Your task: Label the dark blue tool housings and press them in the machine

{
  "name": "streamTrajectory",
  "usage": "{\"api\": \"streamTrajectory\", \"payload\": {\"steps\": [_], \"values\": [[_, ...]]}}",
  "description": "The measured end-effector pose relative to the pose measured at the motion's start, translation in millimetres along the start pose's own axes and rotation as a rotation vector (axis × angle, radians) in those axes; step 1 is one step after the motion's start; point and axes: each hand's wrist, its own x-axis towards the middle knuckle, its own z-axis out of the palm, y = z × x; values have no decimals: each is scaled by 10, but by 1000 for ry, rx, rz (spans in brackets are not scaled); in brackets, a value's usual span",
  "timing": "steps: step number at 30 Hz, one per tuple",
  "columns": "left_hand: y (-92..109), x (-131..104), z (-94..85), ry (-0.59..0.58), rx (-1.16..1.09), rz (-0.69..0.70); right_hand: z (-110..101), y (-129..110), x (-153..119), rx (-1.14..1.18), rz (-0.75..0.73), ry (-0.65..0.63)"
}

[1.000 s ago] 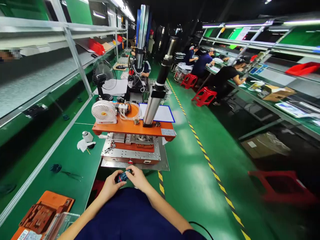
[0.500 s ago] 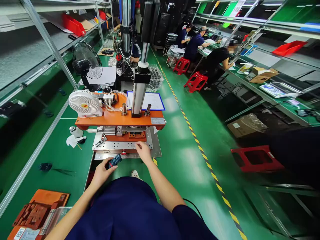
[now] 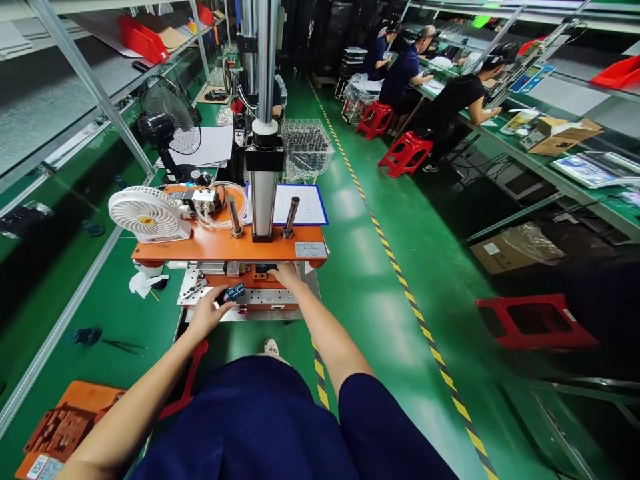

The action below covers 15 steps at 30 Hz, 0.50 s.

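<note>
An orange-topped press (image 3: 220, 244) with a tall metal column stands on the green bench in front of me. My left hand (image 3: 207, 313) holds a small dark blue part (image 3: 233, 293) over the press's perforated steel base plate (image 3: 273, 297). My right hand (image 3: 287, 275) reaches in under the orange top plate, its fingers at the orange fixture (image 3: 260, 273) there. Whether those fingers grip anything is hidden.
A small white fan (image 3: 145, 215) sits on the press top, a black fan (image 3: 167, 127) behind it. An orange jig (image 3: 60, 427) lies at the bench's near left. Several seated people work at the right-hand bench; red stools (image 3: 535, 323) stand in the aisle.
My hands have parted from my lap. The left hand carried the blue part up to the base plate, and the right hand moved forward under the orange top plate.
</note>
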Motion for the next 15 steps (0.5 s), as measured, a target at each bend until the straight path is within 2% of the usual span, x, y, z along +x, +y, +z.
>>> {"api": "streamTrajectory", "payload": {"steps": [4, 9, 12, 15], "values": [[143, 512, 175, -57, 46, 77, -70, 60, -492, 74, 1, 119], [326, 1088, 584, -171, 114, 138, -161, 260, -1322, 163, 132, 338], [392, 1250, 780, -212, 144, 151, -240, 459, -1637, 208, 232, 429], [426, 1258, 906, -227, 151, 153, -300, 668, -1765, 262, 325, 473]]}}
